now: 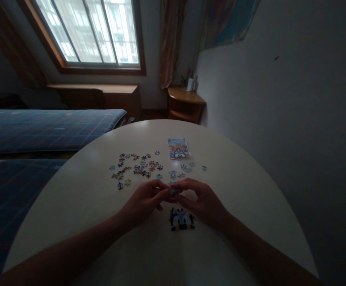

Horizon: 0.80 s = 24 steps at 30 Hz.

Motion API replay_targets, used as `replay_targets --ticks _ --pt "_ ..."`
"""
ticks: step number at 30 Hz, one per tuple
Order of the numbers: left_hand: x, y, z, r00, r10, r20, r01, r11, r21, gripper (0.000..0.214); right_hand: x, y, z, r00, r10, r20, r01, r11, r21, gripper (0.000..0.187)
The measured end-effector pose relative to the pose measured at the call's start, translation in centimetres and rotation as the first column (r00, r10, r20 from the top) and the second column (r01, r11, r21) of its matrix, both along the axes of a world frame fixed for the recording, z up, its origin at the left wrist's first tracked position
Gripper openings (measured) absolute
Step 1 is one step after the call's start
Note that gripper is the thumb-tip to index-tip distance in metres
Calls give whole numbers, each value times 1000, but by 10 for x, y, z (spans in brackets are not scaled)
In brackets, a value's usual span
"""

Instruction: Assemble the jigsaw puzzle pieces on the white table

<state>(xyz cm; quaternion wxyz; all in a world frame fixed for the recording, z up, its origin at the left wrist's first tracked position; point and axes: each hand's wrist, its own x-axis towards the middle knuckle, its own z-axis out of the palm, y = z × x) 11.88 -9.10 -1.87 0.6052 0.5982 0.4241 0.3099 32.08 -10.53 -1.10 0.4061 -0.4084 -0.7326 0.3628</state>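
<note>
In the head view, your left hand (145,196) and right hand (201,200) meet at the fingertips, both seemingly pinching a small puzzle piece (173,191) above the worktop (235,178); its outline is too dark to read. The joined section (181,224) lies nearer you, just below the hands; loose pieces (144,163) spread beyond, left of the printed packet (178,149). The step looks like turning or fitting a piece — a judgement; the next move seems to call for lining up tabs with a light, steady pinch.
</note>
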Motion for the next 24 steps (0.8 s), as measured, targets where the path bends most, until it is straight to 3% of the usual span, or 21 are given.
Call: replay_targets --ticks 5,9,11,14,15,17,20,24 --pt "1 -2 2 1000 -10 -30 12 998 60 32 1 0 -3 999 -47 25 47 999 3 19" --pt "0 -1 -3 989 22 -144 20 958 285 21 6 3 -4 994 -96 60 95 995 14 17" --pt "-3 3 -7 964 66 -258 70 872 484 18 12 8 -5 982 -161 102 157 987 40 18" --pt "-7 10 -15 889 82 -451 292 657 695 34 27 19 -7 953 -250 171 243 968 61 20" --pt "-9 12 -18 856 79 -511 369 600 710 41 33 23 -8 941 -280 188 273 960 61 21" --pt "-11 15 -21 783 61 -619 495 542 680 52 44 30 -9 923 -321 213 317 947 53 22" --pt "-12 16 -22 693 34 -720 601 524 604 54 56 37 -11 901 -369 228 370 928 41 24" --pt "-13 14 -21 662 35 -749 629 517 580 51 60 40 -13 893 -387 230 386 921 49 21"
